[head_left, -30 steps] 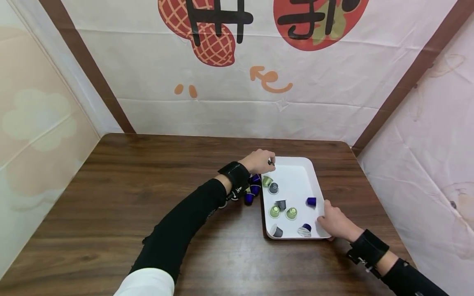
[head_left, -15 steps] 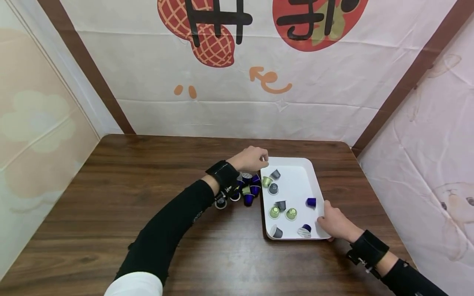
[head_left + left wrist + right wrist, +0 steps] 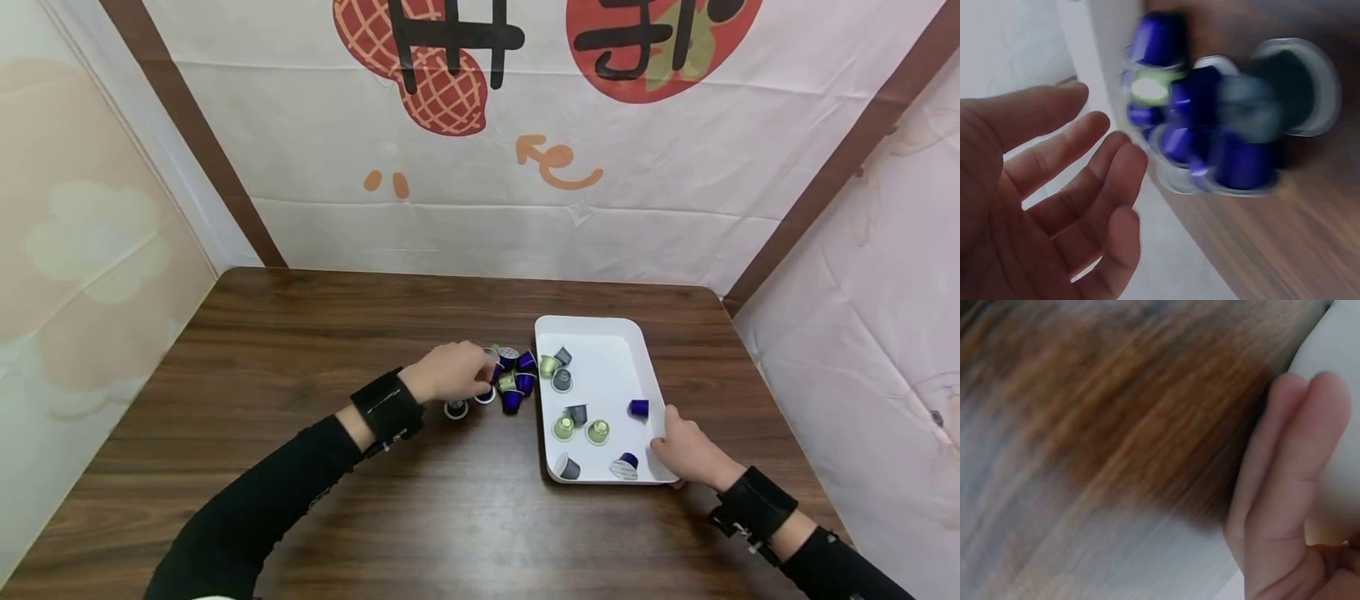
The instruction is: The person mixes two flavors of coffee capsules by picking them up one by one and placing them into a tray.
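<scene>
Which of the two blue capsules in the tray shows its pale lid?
The lower blue capsule in the head view; the upper blue capsule shows just its blue body.

Left strokes (image 3: 459,35): black, crossing, on the cloth (image 3: 465,237) beyond the left hand (image 3: 452,371); cut off above, not readable.
Right strokes (image 3: 622,37): black, one hooked, on the cloth's red disc (image 3: 600,12) beyond the right hand (image 3: 693,450); also cut off.
Orange mark (image 3: 558,158): arrow-like tip, on the cloth, beyond and between both hands.
Capsule lid (image 3: 624,471): near the right hand; any print too small.
</scene>
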The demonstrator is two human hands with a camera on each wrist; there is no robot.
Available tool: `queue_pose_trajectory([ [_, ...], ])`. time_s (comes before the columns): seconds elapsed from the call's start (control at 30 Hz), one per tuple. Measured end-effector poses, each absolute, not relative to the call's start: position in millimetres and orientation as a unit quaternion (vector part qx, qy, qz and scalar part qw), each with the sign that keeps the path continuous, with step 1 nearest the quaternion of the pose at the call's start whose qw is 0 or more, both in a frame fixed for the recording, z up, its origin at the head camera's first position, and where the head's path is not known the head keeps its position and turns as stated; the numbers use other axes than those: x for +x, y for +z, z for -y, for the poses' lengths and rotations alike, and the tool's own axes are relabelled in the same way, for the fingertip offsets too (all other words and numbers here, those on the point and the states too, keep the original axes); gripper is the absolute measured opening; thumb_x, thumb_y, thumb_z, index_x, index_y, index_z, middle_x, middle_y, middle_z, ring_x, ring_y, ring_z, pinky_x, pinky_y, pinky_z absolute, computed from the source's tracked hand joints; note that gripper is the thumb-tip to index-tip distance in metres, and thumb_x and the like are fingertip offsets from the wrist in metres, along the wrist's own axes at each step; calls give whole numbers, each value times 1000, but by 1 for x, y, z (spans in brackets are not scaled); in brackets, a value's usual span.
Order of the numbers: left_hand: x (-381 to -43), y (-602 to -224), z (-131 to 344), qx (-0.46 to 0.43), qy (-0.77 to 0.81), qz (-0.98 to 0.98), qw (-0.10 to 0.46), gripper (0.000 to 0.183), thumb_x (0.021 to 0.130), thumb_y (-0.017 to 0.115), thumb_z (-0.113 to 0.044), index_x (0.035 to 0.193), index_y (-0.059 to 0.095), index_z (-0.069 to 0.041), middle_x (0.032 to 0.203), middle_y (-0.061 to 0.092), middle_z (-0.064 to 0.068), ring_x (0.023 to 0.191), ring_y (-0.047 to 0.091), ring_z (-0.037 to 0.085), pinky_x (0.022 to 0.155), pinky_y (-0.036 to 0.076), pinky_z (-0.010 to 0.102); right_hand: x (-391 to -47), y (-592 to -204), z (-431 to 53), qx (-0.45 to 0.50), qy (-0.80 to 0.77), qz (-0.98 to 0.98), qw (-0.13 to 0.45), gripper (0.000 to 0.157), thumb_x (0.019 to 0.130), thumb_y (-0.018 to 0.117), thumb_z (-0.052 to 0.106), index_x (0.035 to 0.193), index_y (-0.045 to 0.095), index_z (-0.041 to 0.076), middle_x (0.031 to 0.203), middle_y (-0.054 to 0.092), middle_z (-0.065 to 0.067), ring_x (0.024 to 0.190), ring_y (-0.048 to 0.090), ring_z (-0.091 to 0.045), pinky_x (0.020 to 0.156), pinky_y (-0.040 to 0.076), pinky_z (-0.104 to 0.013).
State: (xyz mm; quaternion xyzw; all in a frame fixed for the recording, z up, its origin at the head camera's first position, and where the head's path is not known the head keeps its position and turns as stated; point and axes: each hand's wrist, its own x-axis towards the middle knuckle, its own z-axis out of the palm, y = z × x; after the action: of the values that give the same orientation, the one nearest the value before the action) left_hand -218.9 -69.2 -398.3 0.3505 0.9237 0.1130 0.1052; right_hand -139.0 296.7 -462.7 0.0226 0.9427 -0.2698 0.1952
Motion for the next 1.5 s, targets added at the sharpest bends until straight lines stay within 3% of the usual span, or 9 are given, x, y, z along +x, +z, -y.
queue_pose_trajectory([
  [0.17,-199,-413,91,365,97,-925,52,17,87,67,-16,71,60,-18,73,50,-5,62,46,9,53,39,26,-138,-462,-296,27,-270,-942,199,53,91,45,5,130,16,-18,100,48,-37,51,57,-19,41,48,-33],
  [0.37,-187,-428,110,374,90,-923,15,3,87,67,-14,86,69,-16,80,54,-3,64,49,8,56,43,27,-136,-462,-294,39,-265,-941,205,54,91,45,5,131,16,-18,101,48,-36,52,57,-20,41,48,-33],
  [0.63,-185,-436,121,366,138,-920,34,5,88,67,-17,94,67,-16,84,53,-4,64,45,8,53,40,25,-134,-461,-295,38,-260,-944,200,54,91,45,6,131,16,-18,97,49,-34,48,57,-19,41,48,-33],
  [0.87,-187,-433,124,369,152,-914,77,12,89,67,-16,100,68,-12,95,60,2,75,54,10,62,45,28,-134,-458,-294,38,-257,-944,204,55,92,45,6,131,15,-19,98,48,-35,49,57,-19,41,48,-32],
  [1.0,-187,-434,121,360,137,-918,94,15,87,68,-16,102,68,-12,95,59,3,72,51,12,62,45,30,-134,-458,-294,44,-253,-944,208,55,92,46,6,131,16,-18,100,48,-36,51,57,-19,42,48,-32],
  [1.2,-186,-439,117,362,91,-924,86,15,83,73,-16,96,65,-13,90,56,1,76,54,14,69,47,37,-136,-461,-294,41,-256,-943,207,55,92,46,6,132,16,-18,99,49,-34,50,57,-19,42,48,-32],
  [1.33,-185,-440,114,353,83,-928,85,14,83,73,-17,94,64,-14,90,55,0,75,53,13,67,46,35,-137,-462,-293,39,-255,-944,204,56,92,46,5,133,15,-18,97,50,-33,49,57,-19,41,48,-32],
  [1.5,-186,-437,109,341,96,-929,104,22,87,67,-19,106,64,-11,98,57,1,72,49,13,66,43,33,-137,-464,-293,43,-257,-944,202,56,92,45,5,132,15,-18,96,50,-34,49,57,-19,41,48,-32],
])
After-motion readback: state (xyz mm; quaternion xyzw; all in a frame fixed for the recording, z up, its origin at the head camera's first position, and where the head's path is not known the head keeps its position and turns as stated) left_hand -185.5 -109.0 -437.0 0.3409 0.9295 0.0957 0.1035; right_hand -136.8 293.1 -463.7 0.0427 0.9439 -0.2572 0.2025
